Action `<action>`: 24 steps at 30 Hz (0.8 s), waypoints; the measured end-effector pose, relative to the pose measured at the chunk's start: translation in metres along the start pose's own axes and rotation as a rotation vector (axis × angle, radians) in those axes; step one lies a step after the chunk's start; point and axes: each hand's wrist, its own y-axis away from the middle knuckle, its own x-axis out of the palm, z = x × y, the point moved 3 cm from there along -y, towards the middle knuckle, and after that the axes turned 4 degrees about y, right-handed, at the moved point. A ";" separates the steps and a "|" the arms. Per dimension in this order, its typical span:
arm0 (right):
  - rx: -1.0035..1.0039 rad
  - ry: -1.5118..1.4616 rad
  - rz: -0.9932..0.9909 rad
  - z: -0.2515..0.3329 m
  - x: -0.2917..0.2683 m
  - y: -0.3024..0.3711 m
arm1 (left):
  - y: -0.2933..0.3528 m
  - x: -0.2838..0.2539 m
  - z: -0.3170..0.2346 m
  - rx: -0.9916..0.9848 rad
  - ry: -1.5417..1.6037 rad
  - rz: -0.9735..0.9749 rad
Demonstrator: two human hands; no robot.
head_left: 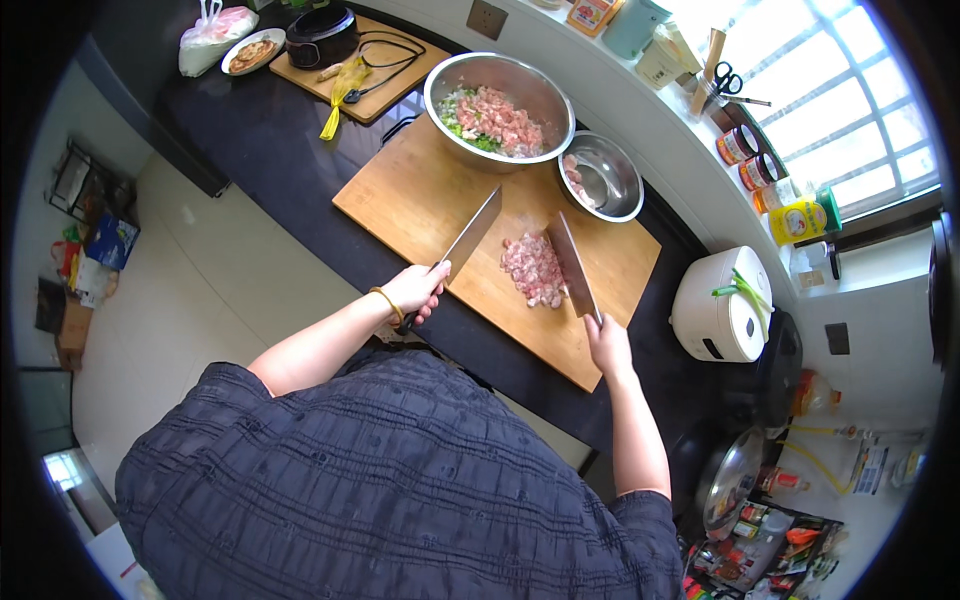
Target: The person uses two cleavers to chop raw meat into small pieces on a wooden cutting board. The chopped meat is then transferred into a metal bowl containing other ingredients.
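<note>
Mid-frame, left hand (pixel 415 288) and right hand (pixel 609 345) each clasped a knife (pixel 570 262); chopping meat (pixel 530 271) seemed underway, next needing even strokes.

Left hand (pixel 414 292), right hand (pixel 608 345) each grip a cleaver (pixel 475 237); chopped meat (pixel 533 270) between blades (pixel 571 262); small steel bowl (pixel 617 180) at meat's 1 o'clock.
</note>
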 end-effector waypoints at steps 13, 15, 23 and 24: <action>-0.075 -0.124 -0.043 0.048 -0.018 0.023 | -0.003 -0.008 0.003 0.017 0.024 -0.037; -0.090 -0.254 -0.005 0.052 -0.004 0.022 | -0.001 -0.008 0.000 0.012 0.041 -0.045; -0.026 -0.150 -0.033 0.071 0.042 0.027 | -0.006 -0.020 0.004 0.016 0.037 -0.036; -0.020 -0.194 -0.026 0.072 0.041 0.023 | -0.007 -0.021 0.004 0.016 0.042 -0.041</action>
